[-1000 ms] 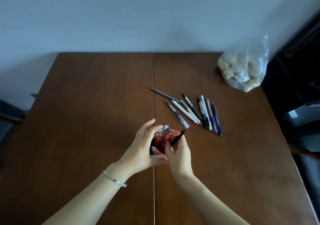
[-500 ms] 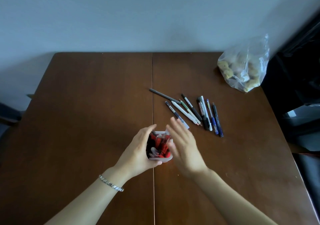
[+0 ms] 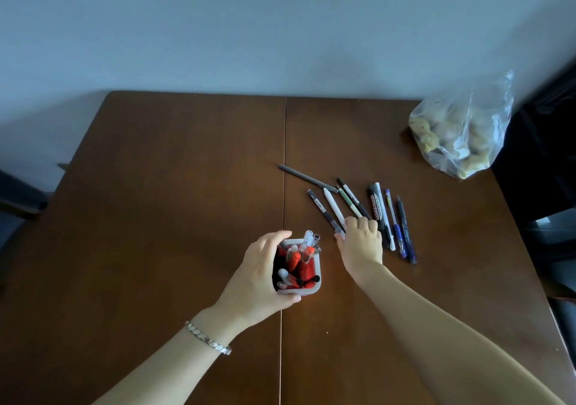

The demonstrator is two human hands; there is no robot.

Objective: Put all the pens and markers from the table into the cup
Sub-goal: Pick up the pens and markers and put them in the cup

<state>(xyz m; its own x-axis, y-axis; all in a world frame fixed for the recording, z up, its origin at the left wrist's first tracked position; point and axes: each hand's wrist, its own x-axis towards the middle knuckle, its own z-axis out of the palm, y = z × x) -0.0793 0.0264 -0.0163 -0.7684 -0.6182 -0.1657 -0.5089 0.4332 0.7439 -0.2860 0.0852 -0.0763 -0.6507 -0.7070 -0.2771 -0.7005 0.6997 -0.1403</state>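
Note:
A white cup with a red inside stands near the table's middle seam, holding several red, black and clear pens. My left hand is wrapped around its left side. Right of the cup a loose row of pens lies on the table: a grey pen, a white pen, a black marker and two blue pens among them. My right hand rests palm down on the near ends of the white and green pens, fingers curled over them. Those ends are hidden, so a grip does not show.
A clear plastic bag of yellowish lumps sits at the far right corner of the brown wooden table. A dark chair or cabinet stands past the table's right edge. A bare wall runs behind the table.
My right hand dropped a black pen into the cup, opened, then moved right and forward onto the row of pens. My left hand stayed on the cup.

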